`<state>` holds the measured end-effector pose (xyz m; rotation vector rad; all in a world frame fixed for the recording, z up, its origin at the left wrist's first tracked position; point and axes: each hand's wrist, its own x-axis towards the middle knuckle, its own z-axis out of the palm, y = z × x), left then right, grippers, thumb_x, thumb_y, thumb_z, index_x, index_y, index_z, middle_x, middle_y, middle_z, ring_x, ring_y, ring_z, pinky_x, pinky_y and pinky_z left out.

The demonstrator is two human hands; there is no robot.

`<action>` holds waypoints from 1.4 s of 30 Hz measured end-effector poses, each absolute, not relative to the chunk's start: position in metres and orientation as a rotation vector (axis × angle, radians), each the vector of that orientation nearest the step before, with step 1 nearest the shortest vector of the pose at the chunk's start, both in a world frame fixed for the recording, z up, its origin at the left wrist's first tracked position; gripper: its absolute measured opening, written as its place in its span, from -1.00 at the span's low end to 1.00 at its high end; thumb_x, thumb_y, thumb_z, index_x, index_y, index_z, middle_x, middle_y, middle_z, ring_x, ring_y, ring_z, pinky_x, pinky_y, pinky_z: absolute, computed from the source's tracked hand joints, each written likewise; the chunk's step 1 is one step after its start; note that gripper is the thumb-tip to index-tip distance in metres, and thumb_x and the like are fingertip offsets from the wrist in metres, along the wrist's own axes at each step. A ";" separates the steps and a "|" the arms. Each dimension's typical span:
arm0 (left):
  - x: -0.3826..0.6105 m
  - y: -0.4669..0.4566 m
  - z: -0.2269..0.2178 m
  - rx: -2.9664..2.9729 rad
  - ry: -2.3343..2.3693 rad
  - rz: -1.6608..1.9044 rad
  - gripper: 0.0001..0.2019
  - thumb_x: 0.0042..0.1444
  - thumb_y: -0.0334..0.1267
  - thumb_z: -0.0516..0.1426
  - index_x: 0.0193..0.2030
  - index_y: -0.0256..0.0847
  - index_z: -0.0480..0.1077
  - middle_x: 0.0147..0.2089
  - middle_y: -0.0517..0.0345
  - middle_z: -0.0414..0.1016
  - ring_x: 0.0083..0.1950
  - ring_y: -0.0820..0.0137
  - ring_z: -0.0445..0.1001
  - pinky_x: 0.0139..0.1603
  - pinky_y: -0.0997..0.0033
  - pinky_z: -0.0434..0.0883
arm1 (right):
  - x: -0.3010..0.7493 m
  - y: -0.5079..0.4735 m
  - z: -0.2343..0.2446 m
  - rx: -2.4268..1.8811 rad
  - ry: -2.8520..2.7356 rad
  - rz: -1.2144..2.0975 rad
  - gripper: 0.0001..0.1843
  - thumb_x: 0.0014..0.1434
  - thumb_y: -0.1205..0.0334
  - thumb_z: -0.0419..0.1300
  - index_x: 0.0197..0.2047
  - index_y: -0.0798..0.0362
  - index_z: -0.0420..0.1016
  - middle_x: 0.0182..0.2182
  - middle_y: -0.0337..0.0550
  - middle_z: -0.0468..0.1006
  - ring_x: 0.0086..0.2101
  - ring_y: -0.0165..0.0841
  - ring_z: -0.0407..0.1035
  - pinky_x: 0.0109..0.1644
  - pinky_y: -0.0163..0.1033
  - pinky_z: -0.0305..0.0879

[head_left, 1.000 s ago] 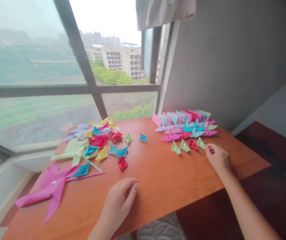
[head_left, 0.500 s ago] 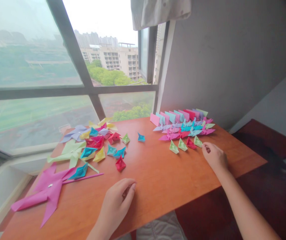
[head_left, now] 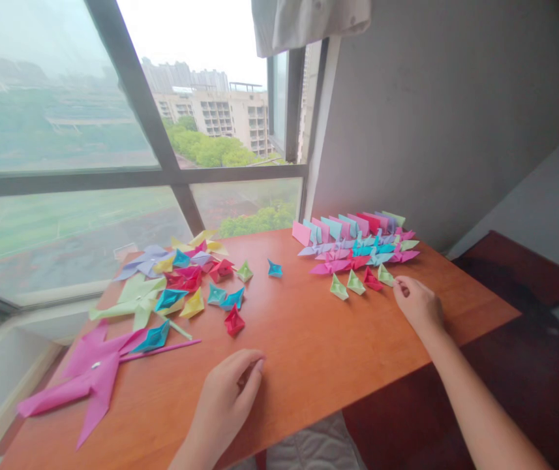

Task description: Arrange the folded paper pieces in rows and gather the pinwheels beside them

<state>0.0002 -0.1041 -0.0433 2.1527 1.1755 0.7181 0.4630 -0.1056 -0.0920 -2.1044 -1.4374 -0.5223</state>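
Head view: right hand at the end of a row of paper boats

Four boats stood in a short line on the desk, toward its right edge: two light green, then a red boat, then the end green boat. The right hand was bent inward with its fingertips at that last boat; whether they gripped it or only met its corner could not be told. The left hand lay near the front edge, fingers loosely curled, thumb tip close to the forefinger; nothing showed in it, and how fully it was closed was unclear.

Behind the row sat paper cranes, and beyond them upright folded cards lined the far right part by the wall.

Along the left side lay a crowd of more boats and some pinwheels, with a large pink pinwheel reaching past the left edge. A red boat at the crowd's inner side was nearest the left hand, well apart from it. A lone blue boat stood between the two groups, toward the far edge beneath the window.
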 end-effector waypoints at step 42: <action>-0.012 -0.085 -0.020 2.277 1.630 0.962 -0.79 0.27 -0.18 0.03 -0.08 -0.15 0.43 -0.24 0.15 0.46 -0.41 0.40 0.46 -0.39 0.46 0.36 | 0.398 -0.125 -0.070 -1.772 -1.560 -0.446 -0.70 0.29 0.09 0.07 -0.15 0.04 0.57 -0.27 -0.07 0.64 -0.42 -0.32 0.48 -0.25 -0.26 0.37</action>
